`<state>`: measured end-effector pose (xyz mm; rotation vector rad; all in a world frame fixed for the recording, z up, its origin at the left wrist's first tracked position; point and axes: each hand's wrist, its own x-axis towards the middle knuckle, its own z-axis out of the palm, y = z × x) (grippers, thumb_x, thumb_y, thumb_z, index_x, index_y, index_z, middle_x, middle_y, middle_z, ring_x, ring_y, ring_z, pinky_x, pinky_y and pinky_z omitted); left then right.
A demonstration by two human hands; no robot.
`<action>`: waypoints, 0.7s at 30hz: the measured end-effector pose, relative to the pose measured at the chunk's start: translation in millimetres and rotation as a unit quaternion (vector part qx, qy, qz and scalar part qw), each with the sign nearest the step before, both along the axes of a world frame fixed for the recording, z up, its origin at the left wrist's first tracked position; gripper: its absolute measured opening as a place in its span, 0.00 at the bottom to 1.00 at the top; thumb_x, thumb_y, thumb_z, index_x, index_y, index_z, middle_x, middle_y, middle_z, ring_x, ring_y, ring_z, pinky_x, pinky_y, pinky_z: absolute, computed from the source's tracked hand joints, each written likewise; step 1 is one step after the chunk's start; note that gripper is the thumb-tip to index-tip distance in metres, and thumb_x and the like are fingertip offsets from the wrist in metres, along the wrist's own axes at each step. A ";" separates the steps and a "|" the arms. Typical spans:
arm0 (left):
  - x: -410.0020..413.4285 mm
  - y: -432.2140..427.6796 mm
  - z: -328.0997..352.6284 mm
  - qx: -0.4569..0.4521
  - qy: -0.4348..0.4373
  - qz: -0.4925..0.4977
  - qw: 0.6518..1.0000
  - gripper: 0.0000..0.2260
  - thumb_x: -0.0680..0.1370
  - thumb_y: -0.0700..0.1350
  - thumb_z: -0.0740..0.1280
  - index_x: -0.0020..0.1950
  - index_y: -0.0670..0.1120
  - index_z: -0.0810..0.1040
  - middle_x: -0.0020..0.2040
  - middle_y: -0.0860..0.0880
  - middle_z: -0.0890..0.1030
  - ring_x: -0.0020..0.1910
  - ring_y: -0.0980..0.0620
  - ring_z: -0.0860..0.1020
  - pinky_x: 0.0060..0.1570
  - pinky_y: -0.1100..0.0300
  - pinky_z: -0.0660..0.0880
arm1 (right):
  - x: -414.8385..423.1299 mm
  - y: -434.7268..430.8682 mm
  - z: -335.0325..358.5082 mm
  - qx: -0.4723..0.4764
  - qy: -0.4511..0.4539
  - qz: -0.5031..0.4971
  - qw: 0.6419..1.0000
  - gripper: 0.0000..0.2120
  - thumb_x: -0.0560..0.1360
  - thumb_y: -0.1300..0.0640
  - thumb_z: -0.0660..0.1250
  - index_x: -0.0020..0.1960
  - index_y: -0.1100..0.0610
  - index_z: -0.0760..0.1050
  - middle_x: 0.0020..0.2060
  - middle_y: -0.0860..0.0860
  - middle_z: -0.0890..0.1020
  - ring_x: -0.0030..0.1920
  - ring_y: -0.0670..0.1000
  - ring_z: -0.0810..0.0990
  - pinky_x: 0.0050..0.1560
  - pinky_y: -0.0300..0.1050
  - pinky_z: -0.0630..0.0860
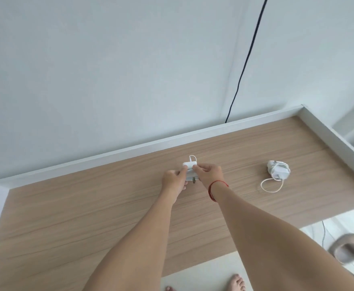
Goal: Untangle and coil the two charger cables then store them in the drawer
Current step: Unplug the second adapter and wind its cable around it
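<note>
A white charger with its cable wound round it sits just above the wooden top, held between both hands. My left hand grips its left side and my right hand pinches its right side. A short loop of cable sticks out at its far end, and the plug prongs point toward me. A second white charger lies on the wood to the right, its cable mostly wrapped, with a loose loop trailing off its near side. No drawer shows in this view.
A white raised rim borders the top at the back and right. A black cord hangs down the wall behind. Bare feet and a slipper are on the floor below the front edge.
</note>
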<state>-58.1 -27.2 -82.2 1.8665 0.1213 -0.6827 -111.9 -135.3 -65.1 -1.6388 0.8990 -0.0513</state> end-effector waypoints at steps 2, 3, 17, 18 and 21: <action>-7.3 -31.7 -1.0 0.016 -0.005 -0.029 0.999 0.19 0.79 0.54 0.63 0.46 0.39 0.84 0.42 0.44 0.84 0.36 0.52 0.80 0.44 0.56 0.81 | -12.6 -29.8 1.2 -0.016 0.010 -0.018 1.000 0.10 0.75 0.54 0.67 0.53 0.56 0.83 0.33 0.48 0.79 0.31 0.45 0.73 0.34 0.37 0.72; -11.1 -46.6 -2.5 0.021 -0.008 -0.041 0.999 0.20 0.78 0.55 0.63 0.45 0.39 0.84 0.40 0.44 0.84 0.36 0.52 0.80 0.46 0.54 0.81 | -19.0 -43.9 1.8 -0.018 0.013 -0.026 0.999 0.10 0.75 0.54 0.67 0.54 0.57 0.83 0.35 0.49 0.80 0.32 0.46 0.74 0.36 0.39 0.73; -60.2 -187.8 -27.2 0.033 -0.045 -0.074 0.996 0.21 0.78 0.57 0.64 0.44 0.40 0.83 0.33 0.47 0.76 0.33 0.50 0.73 0.39 0.51 0.76 | -69.3 -171.3 -24.3 -0.102 0.053 -0.046 0.992 0.12 0.79 0.52 0.63 0.44 0.58 0.80 0.32 0.52 0.77 0.34 0.49 0.73 0.35 0.41 0.67; -61.4 -188.9 -27.1 0.033 -0.053 -0.072 0.995 0.20 0.78 0.57 0.64 0.44 0.40 0.83 0.33 0.47 0.76 0.33 0.51 0.73 0.36 0.54 0.73 | -69.6 -173.0 -26.0 -0.099 0.055 -0.045 0.993 0.12 0.79 0.52 0.62 0.44 0.57 0.80 0.32 0.51 0.77 0.33 0.49 0.73 0.35 0.41 0.67; -60.4 -191.4 -25.4 0.043 -0.077 -0.083 0.993 0.18 0.79 0.56 0.63 0.44 0.42 0.83 0.34 0.47 0.76 0.33 0.52 0.71 0.31 0.63 0.66 | -66.9 -173.7 -25.6 -0.104 0.066 -0.036 0.992 0.14 0.80 0.52 0.60 0.41 0.56 0.78 0.29 0.50 0.76 0.33 0.49 0.72 0.40 0.41 0.66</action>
